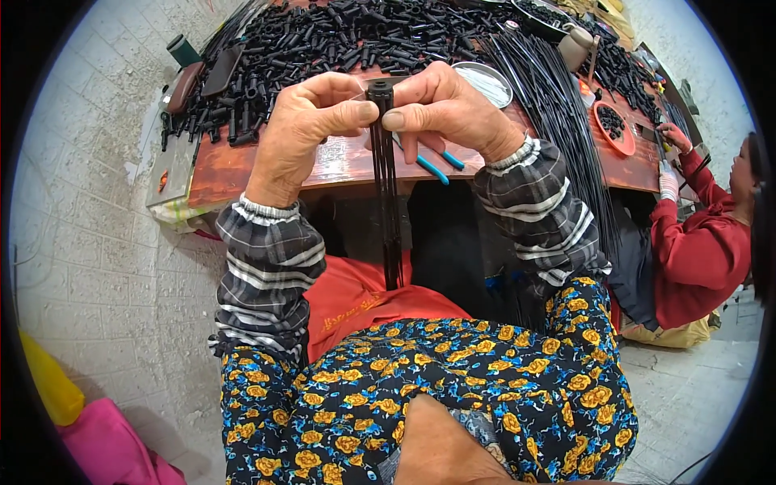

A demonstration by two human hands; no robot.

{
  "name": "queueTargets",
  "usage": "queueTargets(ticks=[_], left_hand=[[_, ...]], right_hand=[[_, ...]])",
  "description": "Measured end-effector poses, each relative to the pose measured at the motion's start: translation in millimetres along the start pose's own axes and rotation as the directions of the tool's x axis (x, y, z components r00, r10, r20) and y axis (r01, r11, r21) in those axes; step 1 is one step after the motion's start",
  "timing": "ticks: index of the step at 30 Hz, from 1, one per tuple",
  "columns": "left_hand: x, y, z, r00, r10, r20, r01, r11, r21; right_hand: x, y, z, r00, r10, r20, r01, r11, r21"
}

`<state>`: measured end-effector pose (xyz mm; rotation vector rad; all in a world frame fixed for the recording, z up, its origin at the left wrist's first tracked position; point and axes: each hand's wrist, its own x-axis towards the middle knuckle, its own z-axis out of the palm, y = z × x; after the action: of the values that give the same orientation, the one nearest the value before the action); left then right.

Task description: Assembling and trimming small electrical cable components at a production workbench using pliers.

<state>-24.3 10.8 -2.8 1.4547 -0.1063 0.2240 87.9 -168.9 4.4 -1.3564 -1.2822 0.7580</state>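
Observation:
Both my hands are raised over the near edge of the table, pinching the top of what looks like a black umbrella frame (389,194). Its ribbed round hub (380,90) shows between my thumbs, and a bundle of thin black ribs hangs straight down to the red cloth (347,295) on my lap. My left hand (301,121) is closed at the hub's left side, with a fine pale strand by its fingertips. Closed on the right side is my right hand (453,109). Blue-handled pliers (434,168) lie on the table just beyond.
A large heap of black tubular parts (356,36) covers the far table. At right are a dish of white strands (485,85), long black rods (550,105) and a red bowl (614,128) of small black pieces. A co-worker (703,242) in red sits at right.

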Motion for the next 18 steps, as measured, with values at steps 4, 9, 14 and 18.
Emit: queueTargets(ticks=[4, 9, 14, 18], left_hand=[[8.5, -5.6, -0.7, 0.974, 0.112, 0.199, -0.088, 0.988, -0.126], [-1.4, 1.0, -7.4, 0.966, 0.077, 0.246, -0.020, 0.974, -0.227], [-13.7, 37.4, 15.5, 0.946, 0.299, -0.129, -0.323, 0.908, -0.266], [-18.9, 48.9, 27.2, 0.918, 0.377, -0.123, -0.395, 0.897, -0.199]], right_hand=[[2.9, 8.5, 12.3, 0.998, -0.044, -0.035, 0.050, 0.981, 0.188], [0.4, 12.3, 29.8, 0.990, 0.133, -0.055, -0.121, 0.976, 0.180], [-5.0, 9.3, 67.8, 0.988, 0.120, -0.100, -0.124, 0.992, -0.033], [4.0, 3.0, 59.0, 0.981, 0.181, -0.066, -0.187, 0.978, -0.089]])
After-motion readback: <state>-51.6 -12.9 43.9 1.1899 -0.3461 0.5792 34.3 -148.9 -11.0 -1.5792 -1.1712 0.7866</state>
